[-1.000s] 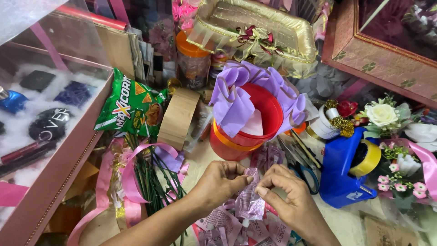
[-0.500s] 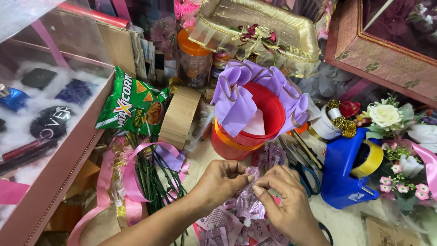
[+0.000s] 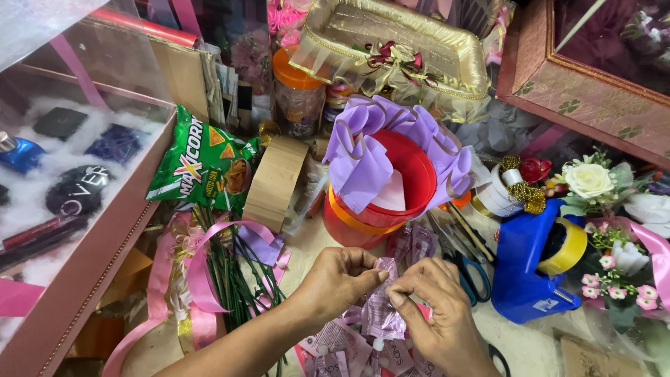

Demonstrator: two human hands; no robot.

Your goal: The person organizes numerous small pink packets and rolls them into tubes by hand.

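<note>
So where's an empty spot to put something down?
Hardly anywhere. One bare strip of table lies between the red bucket, the green stems and the left hand. Another lies below the blue tape dispenser. Elsewhere it's crowded.

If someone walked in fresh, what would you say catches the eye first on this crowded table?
Probably the red bucket at the centre, ringed with folded purple paper. Just below it, the left hand and right hand together pinch a small pinkish sachet. The blue tape dispenser to the right and the green snack bag to the left also stand out.
</note>
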